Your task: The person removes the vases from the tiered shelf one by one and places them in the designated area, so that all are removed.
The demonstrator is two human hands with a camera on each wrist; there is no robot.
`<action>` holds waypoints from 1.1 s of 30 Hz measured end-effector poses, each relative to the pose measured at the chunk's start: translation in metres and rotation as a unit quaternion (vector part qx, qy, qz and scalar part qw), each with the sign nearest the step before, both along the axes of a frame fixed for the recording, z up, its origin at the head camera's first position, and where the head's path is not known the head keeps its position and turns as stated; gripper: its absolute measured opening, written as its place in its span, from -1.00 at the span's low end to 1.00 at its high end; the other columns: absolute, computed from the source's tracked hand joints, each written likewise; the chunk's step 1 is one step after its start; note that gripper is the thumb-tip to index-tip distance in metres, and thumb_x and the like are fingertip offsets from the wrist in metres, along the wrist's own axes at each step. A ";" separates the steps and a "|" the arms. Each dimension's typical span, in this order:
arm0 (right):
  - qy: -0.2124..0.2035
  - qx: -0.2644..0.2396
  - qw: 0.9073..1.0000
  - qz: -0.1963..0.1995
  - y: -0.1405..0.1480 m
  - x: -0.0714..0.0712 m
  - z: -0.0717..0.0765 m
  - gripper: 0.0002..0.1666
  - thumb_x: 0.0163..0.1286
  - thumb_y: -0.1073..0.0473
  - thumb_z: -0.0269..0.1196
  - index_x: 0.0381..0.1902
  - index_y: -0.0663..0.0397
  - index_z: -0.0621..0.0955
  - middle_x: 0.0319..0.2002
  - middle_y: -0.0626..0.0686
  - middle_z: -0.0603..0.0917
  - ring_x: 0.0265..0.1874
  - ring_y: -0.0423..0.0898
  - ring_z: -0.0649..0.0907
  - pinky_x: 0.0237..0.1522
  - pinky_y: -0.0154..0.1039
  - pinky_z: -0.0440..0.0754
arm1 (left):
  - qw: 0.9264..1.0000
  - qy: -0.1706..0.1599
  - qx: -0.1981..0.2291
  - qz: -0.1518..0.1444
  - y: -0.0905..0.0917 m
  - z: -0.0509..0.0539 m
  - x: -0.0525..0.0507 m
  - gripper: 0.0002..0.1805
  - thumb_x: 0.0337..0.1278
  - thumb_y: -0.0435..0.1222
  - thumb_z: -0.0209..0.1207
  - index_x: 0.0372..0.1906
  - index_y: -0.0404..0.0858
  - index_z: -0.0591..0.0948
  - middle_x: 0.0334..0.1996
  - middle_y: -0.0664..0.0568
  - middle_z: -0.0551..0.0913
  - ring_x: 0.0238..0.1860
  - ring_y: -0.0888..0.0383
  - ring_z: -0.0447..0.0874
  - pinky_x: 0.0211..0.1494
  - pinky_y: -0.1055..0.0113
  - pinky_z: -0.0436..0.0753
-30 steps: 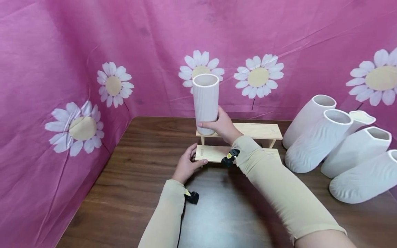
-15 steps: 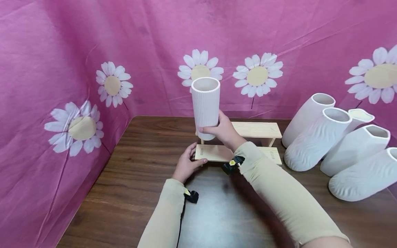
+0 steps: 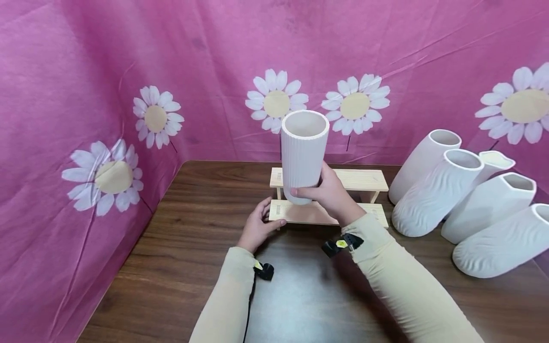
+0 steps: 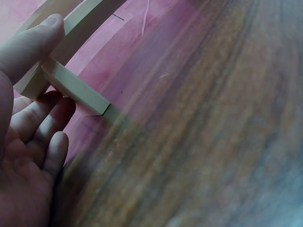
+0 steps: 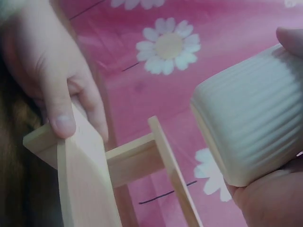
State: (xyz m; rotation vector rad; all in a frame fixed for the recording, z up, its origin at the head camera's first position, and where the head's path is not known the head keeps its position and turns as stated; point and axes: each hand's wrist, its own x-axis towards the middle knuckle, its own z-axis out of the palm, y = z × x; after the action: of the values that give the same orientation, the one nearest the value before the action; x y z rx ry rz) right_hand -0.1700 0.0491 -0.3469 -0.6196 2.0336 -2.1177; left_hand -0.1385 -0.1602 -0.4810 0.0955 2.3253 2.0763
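Observation:
A tall white ribbed vase is held near its base by my right hand, thumb across the front. In the head view it overlaps the two-tier wooden stand; the right wrist view has the vase's base apart from the stand's boards. My left hand grips the left end of the lower board. Seen from the left wrist, its thumb lies on the board and the fingers curl beside the stand's leg. The vase hides part of the upper board.
Several other white vases lean close together on the right, among them a wavy one and an angular one. The brown wooden table ends at a pink daisy-print cloth behind and to the left.
My right hand has lifted the ribbed vase off the upper board's left end and brought it nearer and to the right. My left hand has kept its place on the stand.

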 end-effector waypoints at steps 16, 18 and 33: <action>0.016 0.090 0.991 -0.096 0.049 0.053 -0.008 -0.09 0.01 0.35 0.55 0.32 0.09 0.41 0.14 0.09 0.59 0.08 -0.04 0.60 0.11 -0.25 0.55 | 1.000 0.004 -0.004 -0.001 -0.002 0.005 0.000 -0.05 0.02 -0.41 0.47 0.51 -0.37 0.22 0.33 -0.16 0.51 0.14 -0.03 0.60 0.09 0.37 0.60; 0.015 0.095 0.990 -0.102 0.053 0.058 -0.008 -0.11 0.03 0.35 0.54 0.31 0.09 0.41 0.13 0.09 0.60 0.07 -0.05 0.61 0.09 -0.28 0.56 | 1.000 0.000 -0.006 -0.002 -0.001 0.005 0.001 -0.05 0.03 -0.42 0.46 0.51 -0.37 0.22 0.34 -0.16 0.50 0.14 -0.04 0.59 0.09 0.37 0.59; 0.052 0.127 0.978 -0.158 0.089 0.088 -0.012 -0.04 0.02 0.36 0.56 0.36 -0.03 0.39 0.14 0.00 0.57 0.07 -0.13 0.59 0.06 -0.41 0.52 | 1.000 -0.008 -0.018 -0.007 0.003 0.034 0.016 -0.10 0.07 -0.45 0.42 0.49 -0.45 0.21 0.34 -0.26 0.48 0.15 -0.07 0.58 0.09 0.36 0.58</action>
State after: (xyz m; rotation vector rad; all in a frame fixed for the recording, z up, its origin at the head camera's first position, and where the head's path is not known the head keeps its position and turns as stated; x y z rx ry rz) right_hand -0.0820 0.1384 -0.3591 -0.3965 2.5561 -1.9578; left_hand -0.1226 -0.1573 -0.4465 0.0955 2.3442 2.0214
